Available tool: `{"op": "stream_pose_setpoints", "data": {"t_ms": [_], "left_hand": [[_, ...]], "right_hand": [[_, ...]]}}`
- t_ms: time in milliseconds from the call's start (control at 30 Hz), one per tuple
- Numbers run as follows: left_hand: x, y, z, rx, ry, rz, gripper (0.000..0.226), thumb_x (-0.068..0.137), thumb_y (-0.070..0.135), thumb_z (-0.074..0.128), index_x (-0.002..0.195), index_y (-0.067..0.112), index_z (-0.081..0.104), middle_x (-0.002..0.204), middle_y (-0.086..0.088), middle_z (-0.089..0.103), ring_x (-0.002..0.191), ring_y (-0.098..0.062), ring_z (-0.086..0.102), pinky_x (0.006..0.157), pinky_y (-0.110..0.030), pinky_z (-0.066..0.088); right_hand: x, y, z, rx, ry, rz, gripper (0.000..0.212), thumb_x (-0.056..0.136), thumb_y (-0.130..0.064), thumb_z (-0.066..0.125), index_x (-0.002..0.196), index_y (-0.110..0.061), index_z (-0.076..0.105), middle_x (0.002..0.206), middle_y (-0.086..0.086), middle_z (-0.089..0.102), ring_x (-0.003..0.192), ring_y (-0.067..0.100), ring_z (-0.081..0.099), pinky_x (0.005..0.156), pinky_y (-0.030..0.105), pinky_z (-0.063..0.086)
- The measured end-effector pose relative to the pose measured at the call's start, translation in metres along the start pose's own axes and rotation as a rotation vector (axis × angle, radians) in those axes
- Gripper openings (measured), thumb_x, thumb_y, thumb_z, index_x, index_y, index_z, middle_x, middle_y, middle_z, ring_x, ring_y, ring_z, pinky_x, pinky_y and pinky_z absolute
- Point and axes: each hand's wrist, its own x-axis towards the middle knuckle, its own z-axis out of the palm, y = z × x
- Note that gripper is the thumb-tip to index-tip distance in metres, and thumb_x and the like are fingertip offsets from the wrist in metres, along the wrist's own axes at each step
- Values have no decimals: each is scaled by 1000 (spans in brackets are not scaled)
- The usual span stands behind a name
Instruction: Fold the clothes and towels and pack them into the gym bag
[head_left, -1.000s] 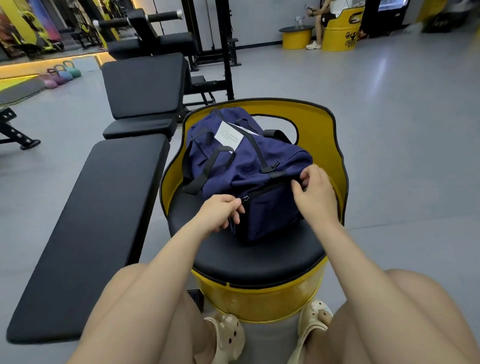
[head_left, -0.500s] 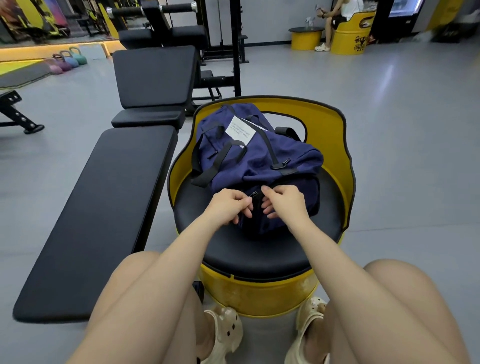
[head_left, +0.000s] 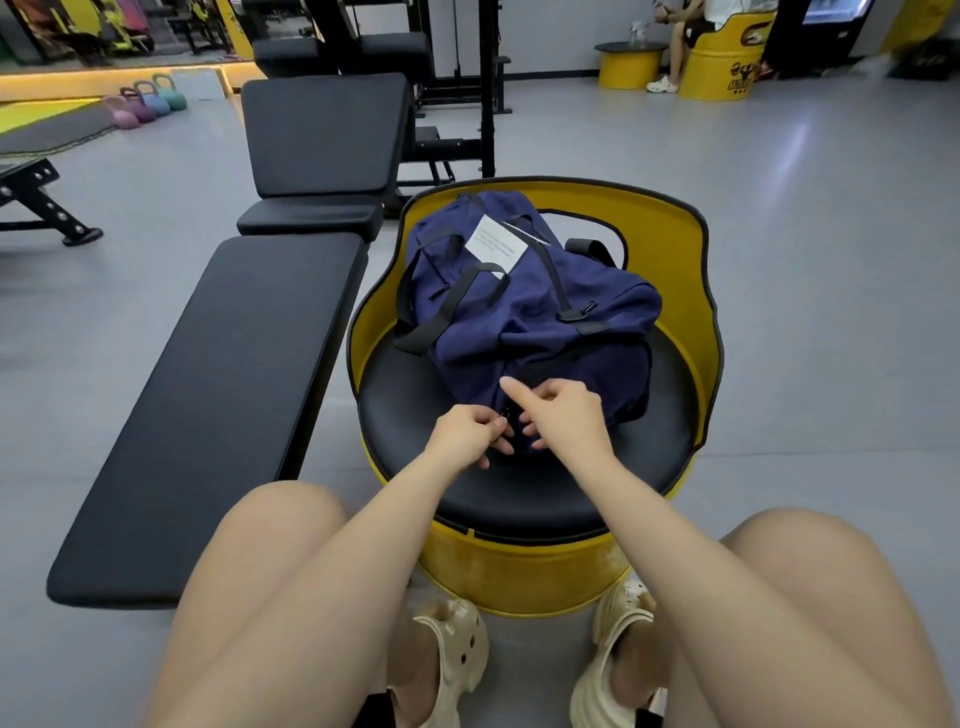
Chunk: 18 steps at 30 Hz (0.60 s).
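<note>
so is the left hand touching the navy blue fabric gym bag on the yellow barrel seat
Touching. The head view shows the left hand curled at the near end of the navy blue fabric gym bag, its fingertips pinching the small zipper pull there.

a gym: a flat black weight bench lies at nine o'clock, an adjustable incline bench at eleven, a black steel rack at twelve, and a row of coloured kettlebells sits on the grey floor at ten; yellow drum seats with a round yellow table stand at one o'clock
</note>
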Motion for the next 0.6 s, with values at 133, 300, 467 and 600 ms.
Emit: {"op": "stream_pose_setpoints", "data": {"t_ms": [133, 300, 467, 600], "left_hand": [[8, -13, 1, 42, 8, -15, 23, 98, 28, 48, 84, 23, 66, 74, 10, 70, 50, -12, 50, 58, -24, 47], [16, -24, 3, 44, 6, -64, 29, 97, 33, 49, 73, 29, 65, 71, 14, 70, 51, -12, 52, 83, -36, 54], [19, -28, 8, 40, 5, -77, 29, 98, 34, 48, 74, 30, 64, 72, 16, 69, 54, -11, 53, 82, -34, 53], [19, -38, 15, 140, -21, -155, 30, 98, 34, 46, 74, 30, 63, 73, 15, 70, 54, -9, 55, 79, -30, 52]], "right_hand": [[4, 2, 8, -108, 57, -65, 32, 85, -39, 62, 60, -20, 63, 59, 0, 68, 64, 19, 68, 67, 44, 59], [6, 3, 7, -138, 39, -125, 30, 88, -29, 60, 65, -12, 66, 59, -1, 68, 60, 17, 67, 70, 41, 58], [7, 6, 4, -120, 18, -136, 28, 89, -27, 61, 70, -8, 68, 60, -1, 68, 57, 11, 65, 70, 36, 58], [8, 8, 3, -101, 32, -145, 29, 89, -26, 62, 70, -6, 68, 59, -1, 67, 55, 8, 63, 70, 33, 57]]}}
